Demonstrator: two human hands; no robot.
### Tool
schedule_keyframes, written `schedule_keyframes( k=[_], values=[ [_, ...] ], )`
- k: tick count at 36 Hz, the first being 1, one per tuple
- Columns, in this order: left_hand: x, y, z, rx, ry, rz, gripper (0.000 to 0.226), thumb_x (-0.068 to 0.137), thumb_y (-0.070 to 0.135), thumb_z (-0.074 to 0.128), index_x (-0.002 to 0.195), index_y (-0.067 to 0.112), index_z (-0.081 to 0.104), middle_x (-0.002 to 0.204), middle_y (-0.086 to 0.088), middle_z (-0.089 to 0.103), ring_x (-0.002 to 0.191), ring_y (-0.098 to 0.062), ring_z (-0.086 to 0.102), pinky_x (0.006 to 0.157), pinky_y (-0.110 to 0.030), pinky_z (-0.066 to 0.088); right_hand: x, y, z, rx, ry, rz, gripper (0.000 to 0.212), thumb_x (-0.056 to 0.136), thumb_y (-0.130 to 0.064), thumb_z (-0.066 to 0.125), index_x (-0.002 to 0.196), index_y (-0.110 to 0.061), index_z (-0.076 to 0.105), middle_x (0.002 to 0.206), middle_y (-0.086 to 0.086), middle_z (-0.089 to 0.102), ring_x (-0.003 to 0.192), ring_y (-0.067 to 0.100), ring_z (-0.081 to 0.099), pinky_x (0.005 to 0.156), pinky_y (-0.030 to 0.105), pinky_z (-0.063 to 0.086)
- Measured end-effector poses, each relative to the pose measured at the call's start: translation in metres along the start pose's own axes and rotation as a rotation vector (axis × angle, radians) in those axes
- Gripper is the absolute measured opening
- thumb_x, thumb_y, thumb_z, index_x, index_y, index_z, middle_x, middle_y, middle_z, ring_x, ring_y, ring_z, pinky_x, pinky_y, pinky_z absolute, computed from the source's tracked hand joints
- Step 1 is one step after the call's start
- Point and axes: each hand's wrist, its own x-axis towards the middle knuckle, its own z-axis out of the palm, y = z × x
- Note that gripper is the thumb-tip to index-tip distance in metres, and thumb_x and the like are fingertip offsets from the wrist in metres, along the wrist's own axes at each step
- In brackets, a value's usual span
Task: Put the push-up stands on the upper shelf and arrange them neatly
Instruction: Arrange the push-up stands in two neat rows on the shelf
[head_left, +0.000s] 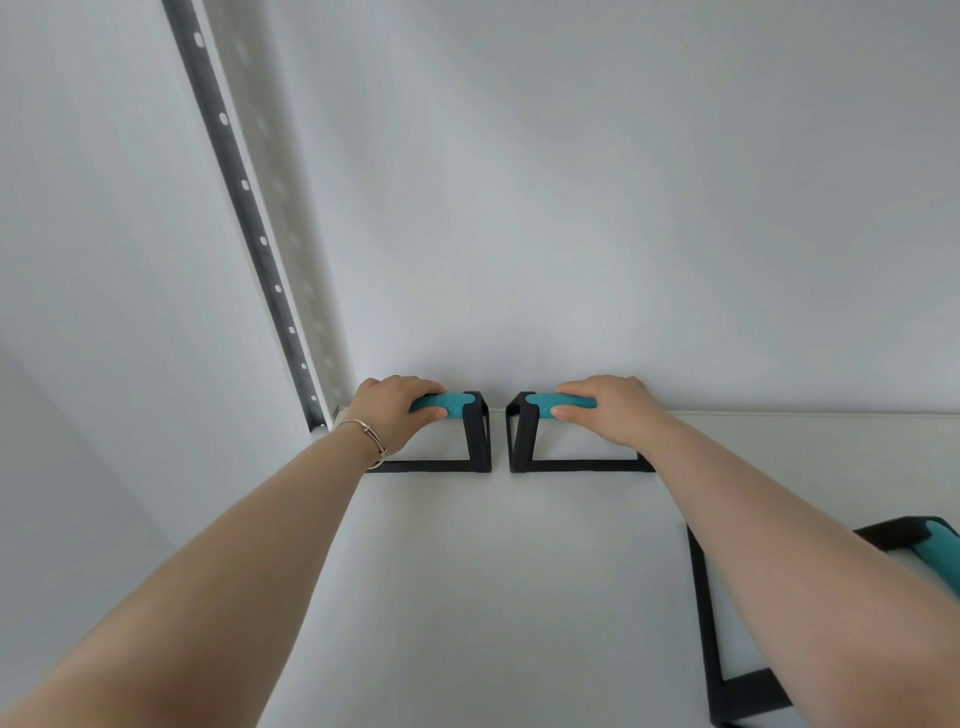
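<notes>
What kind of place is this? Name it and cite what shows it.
Probably a storage shelving unit against a plain wall: a white shelf, a perforated metal upright, and push-up stands held by both hands.

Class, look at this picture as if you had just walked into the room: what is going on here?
A person is reaching out with both bare arms onto a white shelf. The left hand grips the teal handle of one black push-up stand, and the right hand grips the handle of a second stand. The two stands sit side by side at the back of the shelf, by the wall, with a small gap between them. A third stand waits nearer, at lower right, partly hidden by the right arm.
</notes>
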Motion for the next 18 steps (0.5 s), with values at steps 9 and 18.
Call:
schedule_keyframes(
  k=[9,18],
  values=[
    [0.0011,-0.0024,0.0017,-0.001,0.011,0.011,0.030,0.094,0.048,0.048,0.118,0.035,0.059,0.107,0.013,0.066,0.098,-0.014,0.057,0.088,-0.035,0.039,0.0016,0.0019,0.0019,-0.013,0.009,-0.008,0.033,0.093,-0.057,0.046,0.111,-0.035,0.063,0.096,-0.005,0.066,0.095,0.018,0.056,0.094,0.039,0.039],
    [0.0006,0.0008,0.0007,0.002,0.016,-0.002,0.030,0.095,0.048,0.047,0.119,0.035,0.059,0.107,0.013,0.065,0.098,-0.014,0.057,0.089,-0.035,0.040,0.0025,0.0037,0.0066,-0.036,0.034,-0.010,0.034,0.093,-0.059,0.045,0.114,-0.039,0.062,0.096,-0.006,0.064,0.095,0.017,0.056,0.094,0.038,0.037]
  ],
)
